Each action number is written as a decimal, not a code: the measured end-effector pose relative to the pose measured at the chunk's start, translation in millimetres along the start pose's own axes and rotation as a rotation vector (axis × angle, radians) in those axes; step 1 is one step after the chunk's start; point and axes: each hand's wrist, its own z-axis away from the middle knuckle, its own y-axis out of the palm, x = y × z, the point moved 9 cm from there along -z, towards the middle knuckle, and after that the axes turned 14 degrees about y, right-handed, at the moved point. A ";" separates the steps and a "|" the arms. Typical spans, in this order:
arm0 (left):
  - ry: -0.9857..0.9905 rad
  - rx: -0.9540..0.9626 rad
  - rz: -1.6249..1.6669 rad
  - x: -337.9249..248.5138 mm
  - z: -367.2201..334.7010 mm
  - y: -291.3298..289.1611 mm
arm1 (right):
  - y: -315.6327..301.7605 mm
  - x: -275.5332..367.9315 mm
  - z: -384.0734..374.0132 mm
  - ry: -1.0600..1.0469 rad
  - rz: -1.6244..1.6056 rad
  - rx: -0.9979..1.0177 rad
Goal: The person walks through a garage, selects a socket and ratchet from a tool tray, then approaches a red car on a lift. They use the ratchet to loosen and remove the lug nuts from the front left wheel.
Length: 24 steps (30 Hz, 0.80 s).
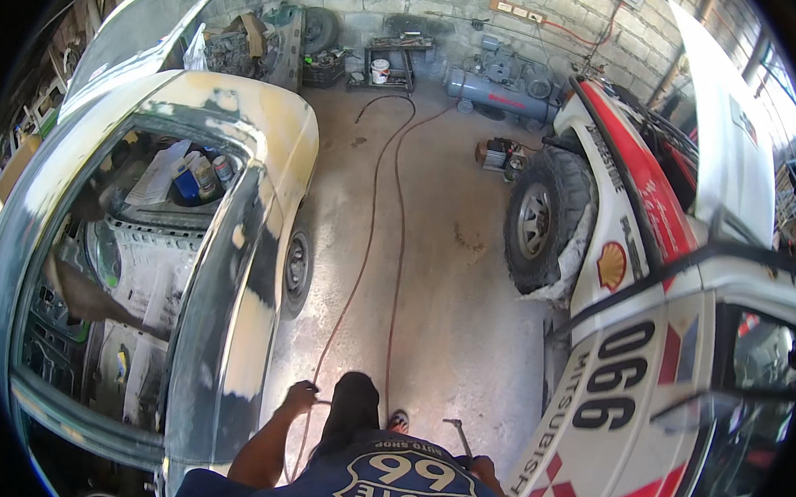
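Right of a patchy, matte car shell [246,353], the near left hand [300,397] curls, its hold unclear, beside a slim reddish hose [368,238] snaking far across scuffed concrete [456,343], while a thin, bent-tipped rod [461,435] juts from the grasping right hand [475,463].

the back wall [440,1] is made of big grey blocks. a strip of sockets [519,11] sits high on it. near the wall is a low dark shelf [385,42] with a white bucket [381,71]. the floor [448,179] is grey, with dark stains [468,239]. bright daylight [787,101] shows at the right.
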 end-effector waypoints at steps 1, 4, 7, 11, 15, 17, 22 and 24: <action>-0.234 0.078 0.028 47.6 9.8 15.5 | -26.9 17.9 -31.7 -0.026 -0.003 -0.018; -0.277 0.867 -0.069 123.8 47.2 93.4 | -84.9 43.1 -111.0 0.096 -0.149 0.053; -0.885 0.726 0.585 194.2 47.7 112.4 | -143.9 85.4 -190.9 0.256 -0.600 0.059; -0.962 0.752 0.747 274.5 -50.0 78.1 | -237.5 159.4 -267.0 0.272 -0.074 -0.068; -0.590 0.416 0.435 434.1 -283.6 -37.6 | -332.1 234.3 -333.4 0.313 -0.249 0.107; -0.850 0.084 0.785 518.7 -376.8 -85.1 | -370.3 273.8 -382.3 0.303 -0.296 0.128; -0.653 -0.233 0.591 665.3 -569.9 -221.5 | -417.9 362.1 -549.8 0.409 -0.295 0.202; -1.026 -0.162 0.615 717.0 -601.4 -233.2 | -486.3 414.3 -604.7 0.274 -0.507 -0.112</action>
